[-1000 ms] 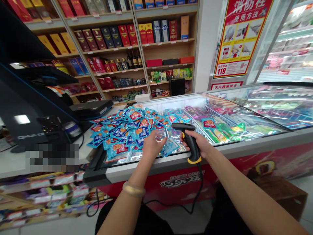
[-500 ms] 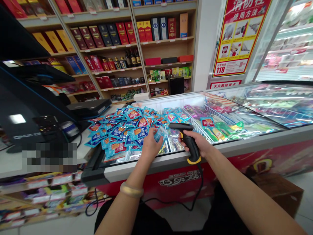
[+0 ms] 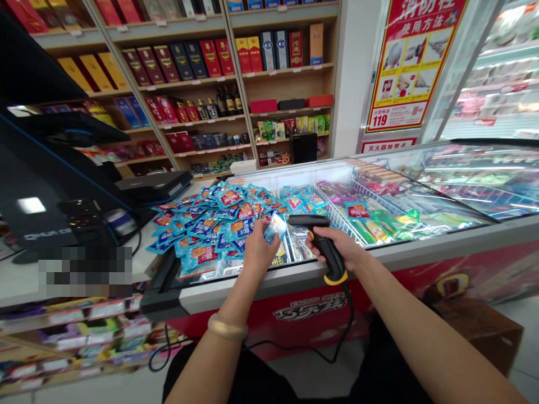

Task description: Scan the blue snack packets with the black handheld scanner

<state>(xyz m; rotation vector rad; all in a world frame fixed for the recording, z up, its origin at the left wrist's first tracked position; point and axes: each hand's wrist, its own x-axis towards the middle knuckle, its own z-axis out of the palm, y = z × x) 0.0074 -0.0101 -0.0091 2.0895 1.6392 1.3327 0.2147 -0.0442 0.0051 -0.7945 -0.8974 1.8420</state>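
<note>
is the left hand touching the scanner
Apart: the head view shows the left hand with a clear gap to the scanner in the right hand.

The left hand (image 3: 261, 252) pinches a small blue foil snack packet (image 3: 275, 227) just beside the black-and-yellow handheld barcode scanner (image 3: 326, 249) gripped in the right hand (image 3: 339, 245), over a heap of blue packets (image 3: 206, 227) on the grey-rimmed chest freezer (image 3: 269, 297).

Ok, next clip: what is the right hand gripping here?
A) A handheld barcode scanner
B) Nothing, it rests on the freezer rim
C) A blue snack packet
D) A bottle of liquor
A: the right hand wraps around the handle of the black handheld barcode scanner, while the small blue packet is in the left hand.
</note>
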